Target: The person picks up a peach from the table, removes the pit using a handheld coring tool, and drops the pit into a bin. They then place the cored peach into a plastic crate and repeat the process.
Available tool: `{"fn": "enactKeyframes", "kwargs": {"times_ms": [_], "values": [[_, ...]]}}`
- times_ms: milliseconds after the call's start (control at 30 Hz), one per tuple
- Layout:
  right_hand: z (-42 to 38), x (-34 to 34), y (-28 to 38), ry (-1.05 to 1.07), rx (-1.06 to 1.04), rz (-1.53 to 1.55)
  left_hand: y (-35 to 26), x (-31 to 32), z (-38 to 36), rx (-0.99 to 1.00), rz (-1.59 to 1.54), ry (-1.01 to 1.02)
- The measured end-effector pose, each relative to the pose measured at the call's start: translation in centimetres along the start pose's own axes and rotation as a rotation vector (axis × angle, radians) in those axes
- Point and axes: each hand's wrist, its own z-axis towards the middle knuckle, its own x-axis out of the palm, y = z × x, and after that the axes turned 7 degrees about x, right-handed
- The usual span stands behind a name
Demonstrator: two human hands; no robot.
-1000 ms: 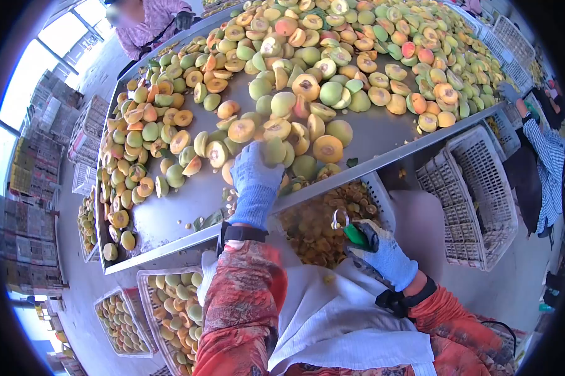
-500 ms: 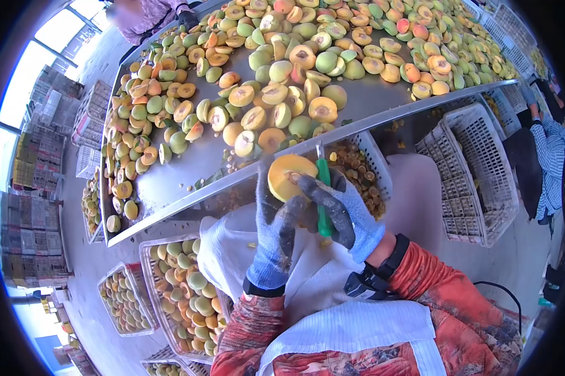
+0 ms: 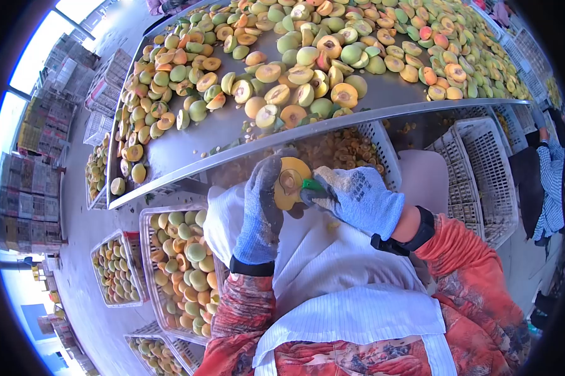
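A halved yellow peach point(image 3: 290, 178) is held up in front of the table edge, its cut face and the pit area turned towards me. Gripping it from the left is my left hand point(image 3: 260, 210), in a blue and grey work glove, with fingers wrapped around its side. My right hand point(image 3: 362, 199), gloved alike, is closed on a green-handled pitting tool point(image 3: 313, 185). The tool's tip is at the cut face of the peach; the blade itself is hidden or too small to make out.
Many halved peaches lie on the metal table point(image 3: 232, 155). Beneath its edge stands a crate point(image 3: 382, 153) holding pits and scraps. Crates of peach halves point(image 3: 185, 263) are on the floor at left; stacked white crates point(image 3: 483, 169) stand at right, near another person point(image 3: 550, 188).
The right hand has turned the tool from upright to pointing left, its tip now at the peach. The left hand has wrapped around the peach's left side. My view has shifted slightly.
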Motion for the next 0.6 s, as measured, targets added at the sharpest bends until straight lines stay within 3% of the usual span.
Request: {"fn": "enactKeyframes", "kwargs": {"times_ms": [33, 67, 133, 167, 233, 267, 367, 433, 467, 500, 533, 567, 600], "values": [[0.0, 0.0, -0.1, -0.001, -0.039, -0.028, -0.3, 0.5, -0.4, 0.148, 0.151, -0.022], [0.0, -0.4, 0.1, 0.001, -0.040, -0.028, -1.0, 1.2, -1.0, 0.148, 0.150, -0.025], [-0.1, -1.5, 0.7, 0.105, -0.010, -0.060, -2.9, 2.6, -1.9, 0.272, 0.641, -0.016], [-0.2, -1.8, 0.8, 0.107, -0.009, -0.058, -3.7, 2.8, -2.1, 0.269, 0.642, -0.016], [-0.6, -2.2, 1.1, 0.205, 0.006, -0.044, -4.9, 2.6, -2.5, -0.050, 0.544, 0.073], [-0.9, -2.4, 1.2, 0.207, 0.011, -0.039, -4.8, 2.7, -2.6, -0.057, 0.546, 0.073], [-2.2, -1.3, 1.4, 0.282, 0.027, 0.128, -3.8, 2.5, -3.1, 0.063, 0.398, -0.041], [-2.8, 0.3, 1.4, 0.175, 0.028, 0.597, -3.6, 2.5, -3.1, 0.222, 0.474, -0.008], [-2.3, -1.4, 2.6, 0.447, 0.351, 0.813, -3.6, 2.8, -2.8, 0.130, 0.513, -0.047], [-1.9, -1.6, 2.4, 0.435, 0.343, 0.805, -3.7, 3.0, -2.6, 0.032, 0.557, -0.082], [-1.4, -1.7, 2.1, 0.556, 0.477, 0.902, -4.2, 3.3, -2.5, -0.044, 0.470, -0.070], [-0.8, -1.7, 1.7, 0.677, 0.614, 1.002, -3.7, 3.0, -2.2, -0.036, 0.476, -0.058], [-0.2, -1.7, 1.4, 0.694, 0.667, 1.060, -2.4, 2.1, -1.9, 0.051, 0.259, -0.059]]}}
